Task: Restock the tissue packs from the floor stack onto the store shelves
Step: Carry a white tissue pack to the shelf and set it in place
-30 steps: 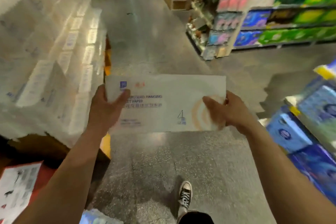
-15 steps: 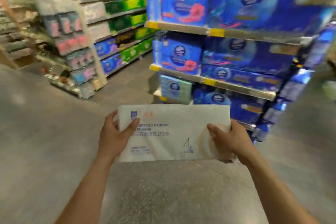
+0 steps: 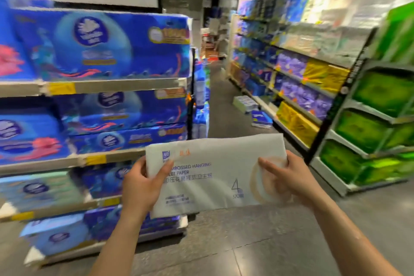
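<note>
- Tissue pack (image 3: pixel 215 177), white with printed lettering, sits at 6 o'clock from the frame centre in the head view. It is carried in the air above the grey floor (image 3: pixel 257 244) and touches no shelf.
- Its long axis runs side to side, 9 to 3 o'clock, with the right end a little higher and the printed face towards the camera.
- Left hand (image 3: pixel 139 186) grips the left short end, thumb across the face and fingers curled behind.
- Right hand (image 3: pixel 291 177) grips the right end, thumb laid on the face.
- Blue-pack shelves (image 3: pixel 112 87) stand near at 9 to 10 o'clock, on the left hand's side. The aisle shelves (image 3: pixel 291 78) at 1 to 2 o'clock lie farther off, and the green racks (image 3: pixel 380 116) are at 3 o'clock.
- Judged from this, the pack is in mid-carry. Which shelf it belongs on cannot be told, and blur hides any matching white packs.
- A turn towards 9 o'clock would bring the left end in first.
</note>
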Demonstrator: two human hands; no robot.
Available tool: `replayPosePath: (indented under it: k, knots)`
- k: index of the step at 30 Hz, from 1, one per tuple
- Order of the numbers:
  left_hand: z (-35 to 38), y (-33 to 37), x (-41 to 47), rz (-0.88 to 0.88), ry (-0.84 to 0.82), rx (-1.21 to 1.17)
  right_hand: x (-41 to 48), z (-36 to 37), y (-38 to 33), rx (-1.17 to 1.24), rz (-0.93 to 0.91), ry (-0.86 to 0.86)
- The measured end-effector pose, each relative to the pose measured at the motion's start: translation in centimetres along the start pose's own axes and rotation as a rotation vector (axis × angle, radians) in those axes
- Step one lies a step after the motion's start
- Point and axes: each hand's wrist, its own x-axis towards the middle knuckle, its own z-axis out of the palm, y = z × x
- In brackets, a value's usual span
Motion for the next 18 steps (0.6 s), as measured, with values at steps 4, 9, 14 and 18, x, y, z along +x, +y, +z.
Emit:
replayPosePath:
  k: [4,9,14,18]
  knots:
    - [7.8,1.4,6.8,0.103,-0.148,0.047,4.4,-3.4,1.5,0.039,0.029,0.151]
    - [19.8,6.2,14.2,0.232,-0.411,0.031,9.1,-9.6,3.1,0.066,0.071,0.364]
    - [32.3,9.7,18.8,0.3,-0.555,-0.019,14.2,-16.8,4.6,0.041,0.071,0.515]
    - [42.5,11.4,21.9,0.356,-0.588,-0.024,20.5,-23.0,7.3,0.022,0.045,0.563]
